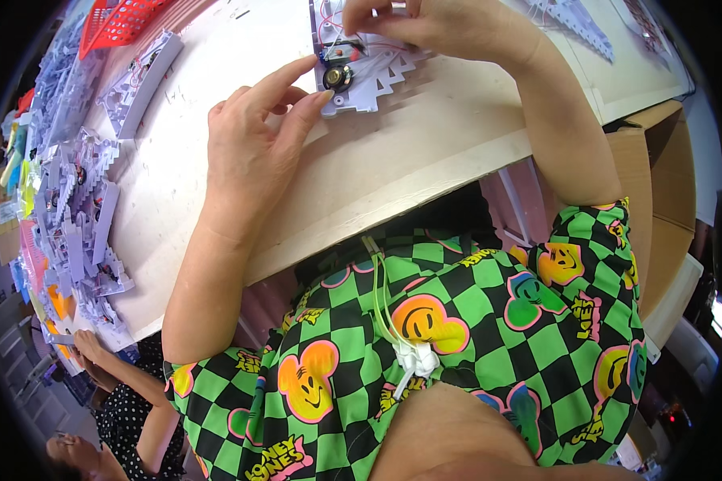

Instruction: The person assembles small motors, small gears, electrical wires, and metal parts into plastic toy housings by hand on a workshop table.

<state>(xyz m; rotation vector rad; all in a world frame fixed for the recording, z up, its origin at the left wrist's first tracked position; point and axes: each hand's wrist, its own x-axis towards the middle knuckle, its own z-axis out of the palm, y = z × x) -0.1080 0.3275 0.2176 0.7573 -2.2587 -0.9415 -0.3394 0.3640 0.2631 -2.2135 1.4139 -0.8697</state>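
We find the pale lilac plastic part (361,68) lying flat at the far edge of the surface (217,176). Our left hand (253,136) is released, fingertips pressing the part's near corner beside the small round speaker (334,78). Our right hand (425,24) pinches thin wiring (353,44) on the part's top. We judge steady left pressure and a short, gentle pull on the wire advisable. Similar parts (80,216) are heaped left.

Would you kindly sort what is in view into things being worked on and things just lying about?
In hand: lilac plastic panel, small round speaker, left hand, right hand.

Lying about: pile of lilac parts, red basket, cardboard box.
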